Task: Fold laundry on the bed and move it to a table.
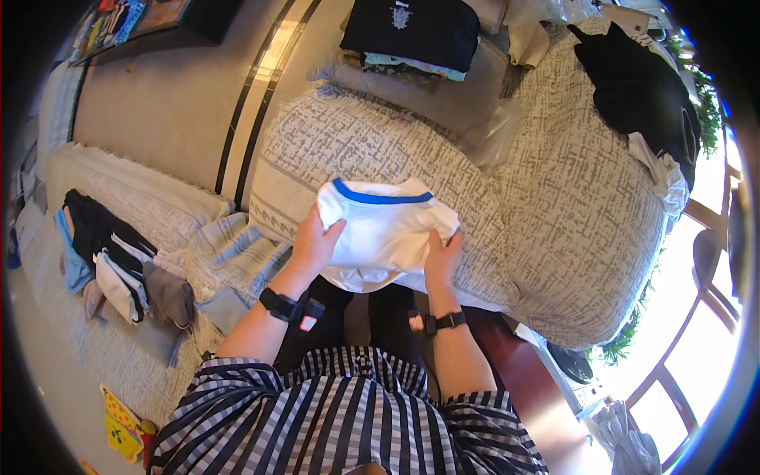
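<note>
Between my two hands is a white T-shirt (372,232) with a blue neckband, its collar on the far side. My left hand (314,241) grips its left edge, thumb on top of the cloth. On the right edge, my right hand (443,252) pinches the fabric, thumb also on top. The shirt's lower part hangs in loose folds toward me. Behind and beneath it lies a sofa seat with a patterned grey-and-cream cover (356,142); I cannot tell how much of the shirt rests on it.
A stack of folded clothes with a black shirt on top (412,36) stands at the far side. Black clothing (633,87) lies at the far right, near white cloth (669,182). Several loose garments (123,273) lie on the sofa at left. A dark red surface (514,356) is at lower right.
</note>
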Motion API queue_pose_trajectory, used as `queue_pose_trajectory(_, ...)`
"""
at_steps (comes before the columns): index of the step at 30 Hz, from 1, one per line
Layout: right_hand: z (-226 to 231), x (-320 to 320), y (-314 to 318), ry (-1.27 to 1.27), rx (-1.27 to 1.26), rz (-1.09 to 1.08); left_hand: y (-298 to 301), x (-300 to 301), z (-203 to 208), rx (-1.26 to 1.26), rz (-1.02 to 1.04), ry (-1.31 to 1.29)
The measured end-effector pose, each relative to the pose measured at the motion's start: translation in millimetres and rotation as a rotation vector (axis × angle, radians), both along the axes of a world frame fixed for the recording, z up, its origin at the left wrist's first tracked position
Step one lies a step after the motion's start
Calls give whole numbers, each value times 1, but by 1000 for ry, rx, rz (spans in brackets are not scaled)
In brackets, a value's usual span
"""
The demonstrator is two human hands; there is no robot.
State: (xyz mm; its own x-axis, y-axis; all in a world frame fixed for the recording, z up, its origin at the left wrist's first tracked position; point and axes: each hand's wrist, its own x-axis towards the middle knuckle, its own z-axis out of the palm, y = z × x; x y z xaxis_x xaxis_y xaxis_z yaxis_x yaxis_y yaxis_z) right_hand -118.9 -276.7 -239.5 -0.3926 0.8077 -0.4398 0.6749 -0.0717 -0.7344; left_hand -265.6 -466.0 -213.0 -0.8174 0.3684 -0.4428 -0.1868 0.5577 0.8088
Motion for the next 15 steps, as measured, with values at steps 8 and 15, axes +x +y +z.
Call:
queue_pose_trajectory(8, 45, -6, 45, -10, -54, 248, 8, -12, 7, 81, 209, -286)
queue_pose_trajectory(15, 80, -101, 130, 218, 2, 282, 89, -111, 64, 177, 112, 103)
